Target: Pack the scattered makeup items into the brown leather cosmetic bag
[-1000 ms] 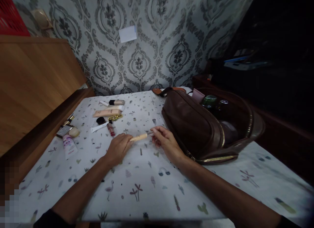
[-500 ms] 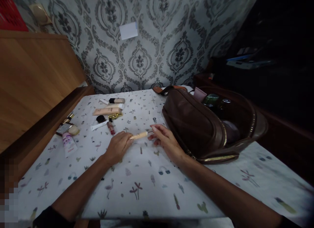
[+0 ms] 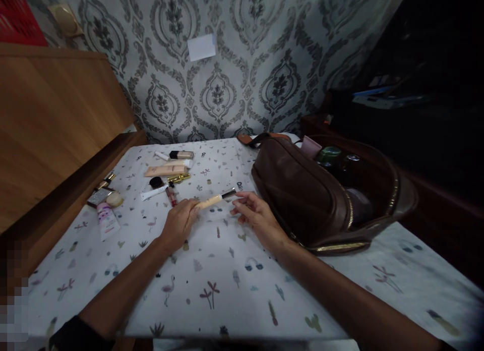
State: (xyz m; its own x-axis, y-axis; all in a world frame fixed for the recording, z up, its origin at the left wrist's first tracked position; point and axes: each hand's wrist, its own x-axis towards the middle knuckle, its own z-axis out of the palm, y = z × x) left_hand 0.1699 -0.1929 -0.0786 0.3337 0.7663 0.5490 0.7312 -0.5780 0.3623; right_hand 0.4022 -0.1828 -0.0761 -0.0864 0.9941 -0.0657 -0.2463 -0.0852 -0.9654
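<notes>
A slim beige cosmetic tube (image 3: 209,202) with a shiny dark-and-silver end points up and to the right over the table. My left hand (image 3: 179,222) is closed round its lower end, which the fingers hide. Just beside the shiny end is my right hand (image 3: 259,215), fingers apart and curved, with nothing visible in them. An open brown toiletry bag (image 3: 298,189) stands right of that hand. Behind my left hand lie a red lip gloss tube (image 3: 171,195), a white tube (image 3: 153,192), a round black pot (image 3: 156,182) and a gold tube (image 3: 178,178).
Farther back are a peach tube (image 3: 165,170) and a black-capped bottle (image 3: 182,155). A pink-and-white tube (image 3: 108,221) and a glittery compact (image 3: 100,195) lie at the left edge. The patterned tablecloth (image 3: 212,260) ends at the wallpapered wall (image 3: 242,96). A wooden panel (image 3: 60,104) rises on the left.
The tube's shiny end has tilted upward and shows more fully. My right hand's fingers, earlier at that end, now sit slightly lower and apart from it.
</notes>
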